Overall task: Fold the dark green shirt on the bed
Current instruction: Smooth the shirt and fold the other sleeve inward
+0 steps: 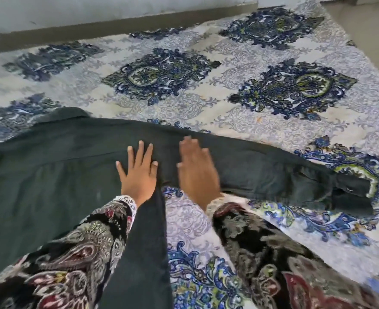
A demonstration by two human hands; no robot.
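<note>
The dark green shirt point(57, 166) lies spread flat on the bed, its body at the left and one long sleeve point(273, 168) stretched out to the right, ending in a cuff with a button. My left hand point(138, 172) rests palm down on the shirt near the shoulder, fingers spread. Just to its right, my right hand point(196, 168) lies flat on the upper part of the sleeve, slightly blurred. Neither hand grips any cloth. Both forearms wear patterned dark sleeves with lace cuffs.
The bed is covered by a white sheet point(206, 103) with blue and green ornamental medallions. A grey wall with a dark baseboard strip point(117, 25) runs along the bed's far side. Bare floor point(367, 30) shows at the top right.
</note>
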